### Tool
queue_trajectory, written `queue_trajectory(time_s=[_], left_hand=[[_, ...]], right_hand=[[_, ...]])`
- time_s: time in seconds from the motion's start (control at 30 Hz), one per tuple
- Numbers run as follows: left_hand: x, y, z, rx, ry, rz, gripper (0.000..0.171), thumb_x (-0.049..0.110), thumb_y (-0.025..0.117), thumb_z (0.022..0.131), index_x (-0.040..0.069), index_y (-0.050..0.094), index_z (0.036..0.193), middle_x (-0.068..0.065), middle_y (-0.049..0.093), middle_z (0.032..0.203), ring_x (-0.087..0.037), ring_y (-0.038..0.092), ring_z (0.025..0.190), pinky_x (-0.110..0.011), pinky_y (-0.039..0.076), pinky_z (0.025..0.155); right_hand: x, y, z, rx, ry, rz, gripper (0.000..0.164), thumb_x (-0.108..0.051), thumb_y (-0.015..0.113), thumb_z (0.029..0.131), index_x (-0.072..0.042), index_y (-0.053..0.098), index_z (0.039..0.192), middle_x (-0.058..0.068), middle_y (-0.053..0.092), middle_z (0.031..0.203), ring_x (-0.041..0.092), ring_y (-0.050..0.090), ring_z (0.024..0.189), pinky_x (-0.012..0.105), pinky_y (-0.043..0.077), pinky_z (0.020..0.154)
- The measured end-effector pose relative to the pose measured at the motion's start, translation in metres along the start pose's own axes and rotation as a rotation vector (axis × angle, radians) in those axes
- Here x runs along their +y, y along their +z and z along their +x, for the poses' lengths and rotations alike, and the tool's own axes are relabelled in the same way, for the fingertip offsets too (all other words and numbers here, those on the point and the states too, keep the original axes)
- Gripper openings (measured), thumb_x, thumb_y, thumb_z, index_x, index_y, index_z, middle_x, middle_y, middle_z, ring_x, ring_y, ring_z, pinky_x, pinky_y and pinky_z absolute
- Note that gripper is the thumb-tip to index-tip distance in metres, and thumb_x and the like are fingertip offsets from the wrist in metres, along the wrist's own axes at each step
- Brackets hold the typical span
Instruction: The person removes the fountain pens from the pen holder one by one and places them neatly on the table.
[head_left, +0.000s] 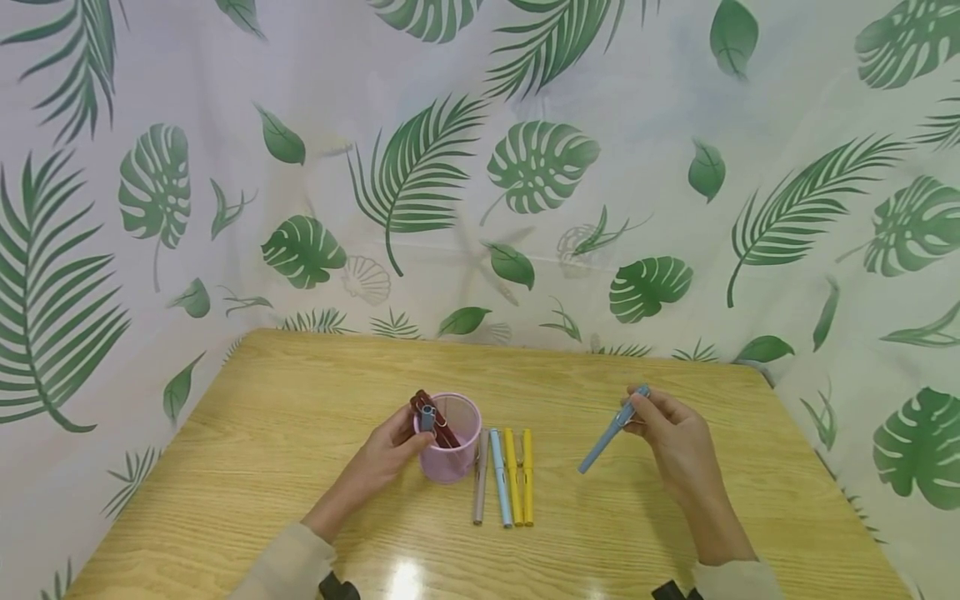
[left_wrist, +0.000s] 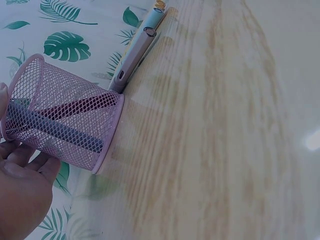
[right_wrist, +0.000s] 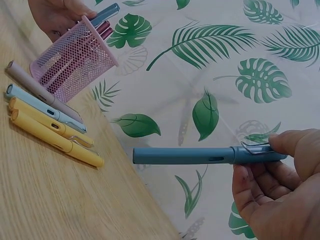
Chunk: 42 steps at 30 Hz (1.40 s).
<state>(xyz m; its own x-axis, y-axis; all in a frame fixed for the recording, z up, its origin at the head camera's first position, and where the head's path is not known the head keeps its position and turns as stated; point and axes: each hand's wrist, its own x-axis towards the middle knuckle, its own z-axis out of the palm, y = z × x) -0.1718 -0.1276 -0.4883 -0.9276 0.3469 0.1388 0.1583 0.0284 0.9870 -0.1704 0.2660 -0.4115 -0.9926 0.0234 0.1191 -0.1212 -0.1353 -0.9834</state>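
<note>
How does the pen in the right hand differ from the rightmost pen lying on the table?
The held pen is blue; the other pen is yellow. The right hand pinches the held pen above the table; the other pen lies on it. Both look slim and capped.

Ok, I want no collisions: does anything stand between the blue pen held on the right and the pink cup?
Yes, lying flat: two yellow pens, a light blue pen and a grey-brown pen, side by side right of the pink cup. Above them, nothing visible blocks the held blue pen.
</note>
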Motion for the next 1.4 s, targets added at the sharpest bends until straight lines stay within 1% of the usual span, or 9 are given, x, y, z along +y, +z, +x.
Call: queue_trajectory(time_s=[0.07,0.2,0.4,0.6,0.7,0.93,1.1,1.27,1.4], left_hand=[[0.0,0.0,-0.001,-0.001,0.0,0.002,0.066,0.014,0.057,0.108,-0.005,0.023,0.161,-0.027,0.035,0.16,-0.041,0.034,0.148,-0.043,0.032,0.12],[0.0,0.0,-0.001,0.002,-0.001,0.014,0.067,0.015,0.057,0.108,-0.004,0.022,0.162,-0.027,0.034,0.161,-0.041,0.034,0.148,-0.044,0.032,0.12],[0.0,0.0,-0.001,0.016,-0.011,0.024,0.066,0.015,0.058,0.108,-0.002,0.023,0.162,-0.024,0.036,0.161,-0.038,0.036,0.148,-0.042,0.034,0.119],[0.001,0.001,0.001,0.018,-0.003,-0.014,0.065,0.011,0.058,0.107,-0.005,0.025,0.161,-0.026,0.038,0.159,-0.038,0.036,0.147,-0.039,0.035,0.119],[0.001,0.001,0.001,0.017,-0.003,-0.011,0.065,0.011,0.058,0.107,-0.005,0.025,0.161,-0.027,0.038,0.159,-0.039,0.036,0.147,-0.039,0.035,0.119],[0.0,0.001,0.001,0.017,-0.014,-0.009,0.065,0.011,0.058,0.107,-0.003,0.025,0.161,-0.026,0.039,0.159,-0.038,0.036,0.147,-0.039,0.035,0.119],[0.0,0.001,0.001,0.01,-0.002,-0.011,0.065,0.011,0.058,0.107,-0.004,0.025,0.161,-0.027,0.041,0.157,-0.039,0.038,0.146,-0.039,0.037,0.118],[0.001,0.001,0.001,0.01,0.004,-0.011,0.065,0.011,0.058,0.107,-0.005,0.025,0.161,-0.028,0.04,0.157,-0.04,0.038,0.146,-0.039,0.037,0.118],[0.001,0.001,0.001,0.012,0.0,-0.012,0.065,0.01,0.057,0.107,-0.005,0.025,0.161,-0.028,0.038,0.158,-0.04,0.037,0.147,-0.039,0.036,0.118]], right_hand=[[0.001,-0.001,-0.001,-0.007,0.005,-0.023,0.015,-0.016,0.066,0.104,-0.006,0.076,0.101,-0.002,0.072,0.108,0.012,0.068,0.092,0.024,0.06,0.082],[0.001,-0.001,-0.002,-0.022,0.012,-0.062,0.021,-0.017,0.065,0.104,0.002,0.074,0.105,-0.003,0.072,0.111,0.013,0.067,0.095,0.024,0.06,0.083],[0.006,-0.002,-0.003,0.003,0.05,-0.123,0.026,-0.021,0.067,0.103,0.003,0.074,0.107,-0.008,0.071,0.113,0.011,0.067,0.095,0.024,0.06,0.085],[0.015,-0.004,-0.002,0.012,0.086,-0.246,0.036,-0.029,0.066,0.104,0.006,0.072,0.111,-0.012,0.067,0.118,0.011,0.067,0.098,0.024,0.059,0.089],[0.019,-0.003,-0.001,0.024,0.099,-0.256,0.038,-0.029,0.067,0.103,0.007,0.07,0.113,-0.012,0.068,0.117,0.011,0.068,0.097,0.024,0.059,0.089],[0.025,0.0,0.002,0.045,0.129,-0.284,0.036,-0.025,0.066,0.104,0.009,0.067,0.118,-0.008,0.07,0.109,0.01,0.068,0.092,0.025,0.06,0.087],[0.033,-0.001,0.004,0.021,0.152,-0.318,0.041,-0.024,0.064,0.105,0.011,0.062,0.126,0.0,0.068,0.107,0.011,0.068,0.091,0.026,0.06,0.088],[0.041,0.001,0.004,0.009,0.149,-0.303,0.037,-0.021,0.064,0.105,0.011,0.064,0.123,0.003,0.068,0.111,0.013,0.069,0.089,0.028,0.061,0.088],[0.046,0.006,0.004,-0.003,0.155,-0.303,0.038,-0.02,0.064,0.105,0.015,0.062,0.123,0.007,0.068,0.111,0.014,0.07,0.087,0.031,0.061,0.087]])
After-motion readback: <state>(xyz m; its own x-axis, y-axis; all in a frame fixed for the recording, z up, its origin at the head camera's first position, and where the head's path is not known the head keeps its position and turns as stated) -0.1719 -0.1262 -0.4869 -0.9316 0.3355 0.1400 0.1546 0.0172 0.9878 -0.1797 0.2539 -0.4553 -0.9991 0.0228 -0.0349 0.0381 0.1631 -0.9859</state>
